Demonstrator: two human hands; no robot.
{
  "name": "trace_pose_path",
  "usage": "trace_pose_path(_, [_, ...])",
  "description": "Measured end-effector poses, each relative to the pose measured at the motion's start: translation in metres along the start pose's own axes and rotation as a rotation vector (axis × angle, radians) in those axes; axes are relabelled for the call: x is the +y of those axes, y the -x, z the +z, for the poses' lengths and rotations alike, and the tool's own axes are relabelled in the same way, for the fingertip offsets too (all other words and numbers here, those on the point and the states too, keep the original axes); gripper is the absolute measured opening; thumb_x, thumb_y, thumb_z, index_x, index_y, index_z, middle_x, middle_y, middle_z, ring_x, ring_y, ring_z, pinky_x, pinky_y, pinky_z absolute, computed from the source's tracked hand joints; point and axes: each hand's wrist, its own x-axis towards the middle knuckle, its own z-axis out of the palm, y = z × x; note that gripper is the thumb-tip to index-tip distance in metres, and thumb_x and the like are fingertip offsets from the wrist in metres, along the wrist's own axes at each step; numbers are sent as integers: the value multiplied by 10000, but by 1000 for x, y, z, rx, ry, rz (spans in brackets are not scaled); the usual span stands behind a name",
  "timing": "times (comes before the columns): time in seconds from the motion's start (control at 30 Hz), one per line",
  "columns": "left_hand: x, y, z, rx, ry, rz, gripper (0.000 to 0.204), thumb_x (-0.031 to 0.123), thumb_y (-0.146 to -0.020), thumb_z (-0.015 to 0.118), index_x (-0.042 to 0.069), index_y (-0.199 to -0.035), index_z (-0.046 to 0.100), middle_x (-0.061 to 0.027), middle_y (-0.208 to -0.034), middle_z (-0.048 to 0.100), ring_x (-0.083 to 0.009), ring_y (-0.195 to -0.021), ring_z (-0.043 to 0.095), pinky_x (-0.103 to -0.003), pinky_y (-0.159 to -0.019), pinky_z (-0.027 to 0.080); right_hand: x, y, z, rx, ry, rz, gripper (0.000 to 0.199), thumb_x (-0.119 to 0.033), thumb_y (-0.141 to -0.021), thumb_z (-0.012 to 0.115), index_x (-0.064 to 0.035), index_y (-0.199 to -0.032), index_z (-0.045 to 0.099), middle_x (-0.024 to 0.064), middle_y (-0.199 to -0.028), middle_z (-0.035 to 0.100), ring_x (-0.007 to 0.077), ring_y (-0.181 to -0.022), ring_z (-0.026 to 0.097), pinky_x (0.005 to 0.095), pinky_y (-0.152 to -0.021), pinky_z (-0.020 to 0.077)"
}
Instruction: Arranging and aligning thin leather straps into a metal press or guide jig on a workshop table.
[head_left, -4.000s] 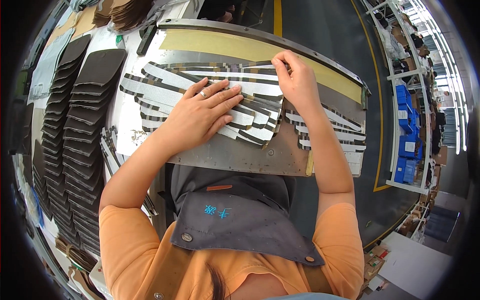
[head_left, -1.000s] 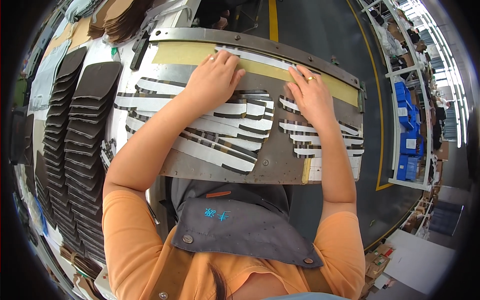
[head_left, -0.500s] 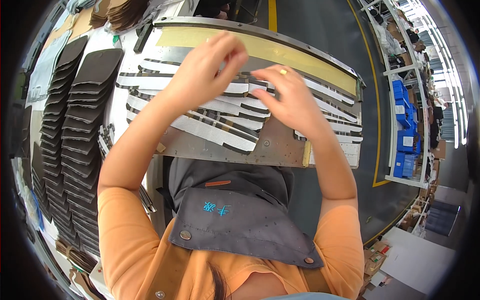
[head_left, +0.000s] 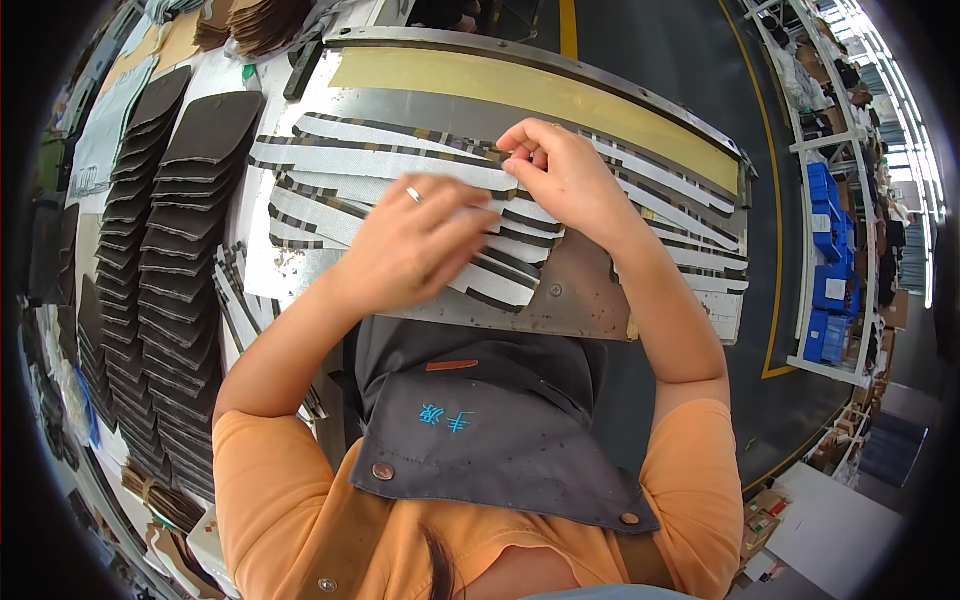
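Long white strips point(head_left: 345, 160) with dark and brown checked edging lie fanned out on a metal board in front of me. My right hand point(head_left: 570, 185) is closed, thumb and forefinger pinching the checked edging at the right end of an upper strip. Lower and to the left, my left hand point(head_left: 420, 240) hovers over the strips with its fingers bent and smeared by motion. Whether it touches a strip I cannot make out. More edged strips point(head_left: 680, 205) lie on the board to the right of my right hand.
A yellow band point(head_left: 520, 95) runs along the metal board point(head_left: 590, 300), below a raised rail. Overlapping dark brown pieces point(head_left: 185, 250) stand in rows on the left, with narrow strips point(head_left: 240, 300) beside them. Shelving with blue bins point(head_left: 828, 285) stands beyond the aisle at right.
My left hand has come down from near the yellow band to over the lower strips. The right hand's thumb and forefinger, apart before, have closed at a strip's end. The view has shifted slightly.
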Motion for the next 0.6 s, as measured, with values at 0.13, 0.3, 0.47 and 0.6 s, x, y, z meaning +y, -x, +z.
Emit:
trace_pose_path(0.13, [-31, 0, -8, 121, -245, -398, 334, 155, -919, 492, 49, -1235, 479, -123, -1036, 616, -305, -999, 564, -410, -938, 359, -4, 5, -2, 81, -52, -164, 113, -71, -829, 579, -5, -920, 581, 123, -833, 617, 282, -784, 595, 378, -729, 466])
trace_pose_path(0.3, [-41, -2, -20, 59, -105, -587, 333, 212, -975, 415, 45, -1261, 451, -137, -987, 629, -291, -959, 576, -393, -917, 372, 23, -6, -47, 486, 455, -486, 66, -44, -835, 553, -7, -886, 572, 128, -824, 619, 268, -730, 603, 345, -644, 476])
trace_pose_path(0.47, [-57, -25, -20, 236, -345, -391, 346, 143, -927, 503, 61, -1260, 463, -132, -1108, 591, -297, -1027, 555, -393, -897, 394, 92, -4, -93, 631, 272, 17, 75, -62, -820, 571, -18, -880, 583, 108, -831, 618, 255, -741, 603, 328, -660, 487])
trace_pose_path(0.6, [-61, -65, 6, 52, -380, -273, 361, 174, -902, 528, 94, -1252, 485, -104, -1259, 518, -310, -1150, 491, -422, -966, 367, 124, -8, -99, 656, 269, 24, 98, -63, -808, 576, -22, -897, 589, 97, -811, 604, 253, -719, 599, 327, -641, 489])
